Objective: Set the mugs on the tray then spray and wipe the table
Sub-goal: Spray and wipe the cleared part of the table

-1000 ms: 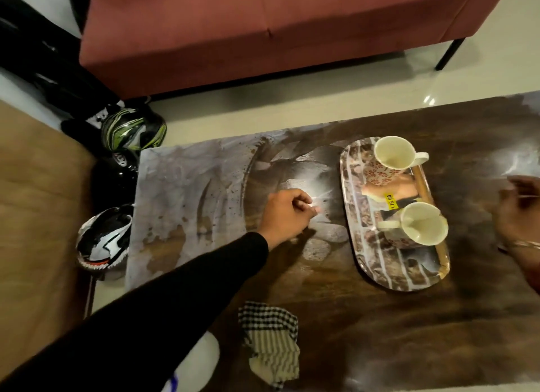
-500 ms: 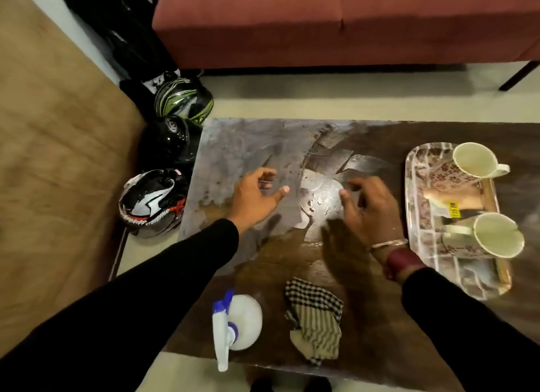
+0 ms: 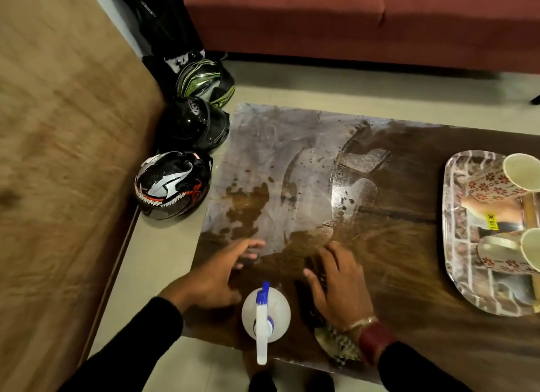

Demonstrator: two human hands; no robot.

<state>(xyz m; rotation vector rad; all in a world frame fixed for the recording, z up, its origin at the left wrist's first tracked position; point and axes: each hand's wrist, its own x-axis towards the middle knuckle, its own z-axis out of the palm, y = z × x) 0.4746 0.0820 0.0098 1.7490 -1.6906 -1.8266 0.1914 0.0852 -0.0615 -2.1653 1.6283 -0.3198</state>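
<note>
Head view: both mugs (image 3: 510, 177) sit on tray (image 3: 461, 286) at 3 o'clock, left hand (image 3: 213, 277) open-fingered, empty beside spray bottle (image 3: 265, 314), right hand (image 3: 340, 286) spread over checked cloth (image 3: 339, 343), likely gathering it to wipe bench (image 3: 409, 245).

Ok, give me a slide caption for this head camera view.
Mugs on tray; both hands flank the spray bottle, right hand over the cloth.
</note>
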